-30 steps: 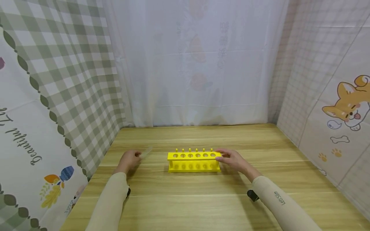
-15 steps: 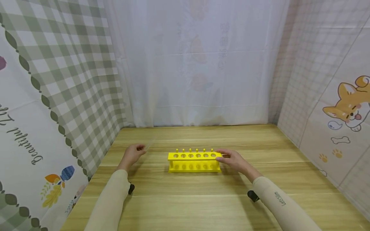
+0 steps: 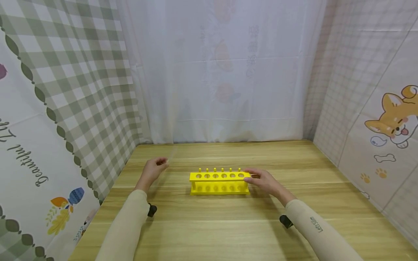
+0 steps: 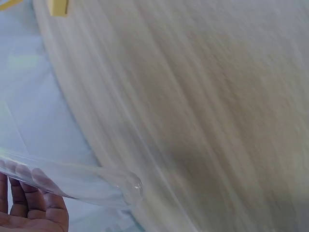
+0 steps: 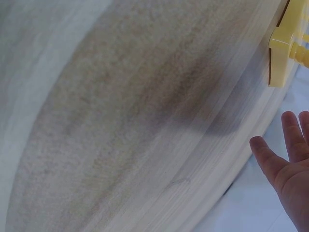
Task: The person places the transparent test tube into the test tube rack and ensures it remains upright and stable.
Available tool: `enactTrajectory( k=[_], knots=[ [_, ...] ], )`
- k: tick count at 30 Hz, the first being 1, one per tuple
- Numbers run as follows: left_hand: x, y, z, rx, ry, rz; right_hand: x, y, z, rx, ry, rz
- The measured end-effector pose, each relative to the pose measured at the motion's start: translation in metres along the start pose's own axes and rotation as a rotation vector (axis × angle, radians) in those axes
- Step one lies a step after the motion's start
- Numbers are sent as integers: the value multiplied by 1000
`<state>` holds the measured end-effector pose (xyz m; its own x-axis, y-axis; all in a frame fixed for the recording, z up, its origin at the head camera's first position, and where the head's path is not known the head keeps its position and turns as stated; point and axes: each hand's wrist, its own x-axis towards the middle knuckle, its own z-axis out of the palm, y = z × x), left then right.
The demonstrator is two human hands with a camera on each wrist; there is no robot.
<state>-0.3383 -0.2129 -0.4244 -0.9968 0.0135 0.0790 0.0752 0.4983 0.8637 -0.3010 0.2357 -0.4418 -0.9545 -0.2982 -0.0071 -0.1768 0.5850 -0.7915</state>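
Note:
A clear, round-ended test tube [image 4: 104,186] slants up and away from my left hand [image 3: 153,171], held at its near end by the fingertips. In the head view the tube is faint against the background. A yellow test tube rack [image 3: 219,177] stands upright on the table, with a row of round holes and a row of pegs behind them. My right hand [image 3: 263,181] grips the rack's right end, thumb in front and fingers at the back. In the right wrist view several fingers [image 5: 270,162] extend below the rack's end; the contact lies outside that view.
The wooden table [image 3: 209,232] carries the rack at its middle. A white curtain [image 3: 228,72] hangs along the back edge. Green checked cloth [image 3: 98,72] lines the left side, and a cloth with a cartoon dog [image 3: 396,123] lines the right.
My left hand has moved up and to the right, lifting the test tube and tilting it more steeply. The right hand and the rack have stayed in place.

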Motion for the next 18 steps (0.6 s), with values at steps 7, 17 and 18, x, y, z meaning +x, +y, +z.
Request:
enactTrajectory(
  k=[7,17,18],
  knots=[
    [2,11,5,-146,29,-27,0,1,0,11,0,-8],
    [-1,31,10,-282,12,12,-1,0,0,22,2,-22],
    [-2,35,11,-292,9,13,-2,0,0,23,2,-24]
  ],
)
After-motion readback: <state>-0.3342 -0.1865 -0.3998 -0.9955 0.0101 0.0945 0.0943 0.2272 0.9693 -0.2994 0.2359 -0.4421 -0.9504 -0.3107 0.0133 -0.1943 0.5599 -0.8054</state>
